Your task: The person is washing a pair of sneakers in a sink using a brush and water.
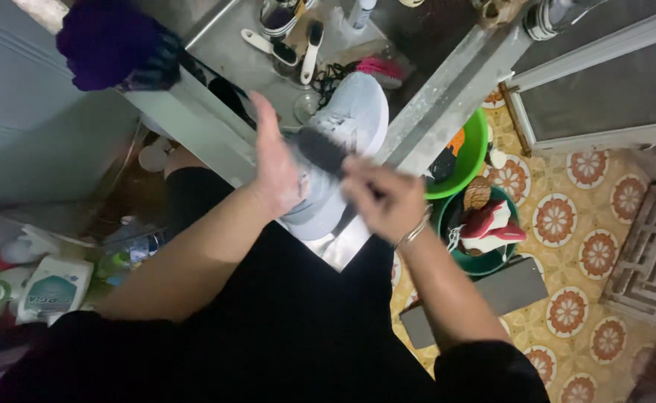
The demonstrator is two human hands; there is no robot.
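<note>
Scrubbing looks to be the step in hand: our left hand (277,168) grips a pale grey shoe (346,134) at the near edge of the steel sink (231,45). Our right hand (384,198) clenches a dark brush (322,151) laid on the shoe. We judge further strokes need the shoe held firm.

A pale grey fabric sneaker with a white sole (350,119) is held tilted over the metal sink edge. A dark-bristled brush (324,151) is pressed flat against its side, the bristles touching the fabric.
</note>
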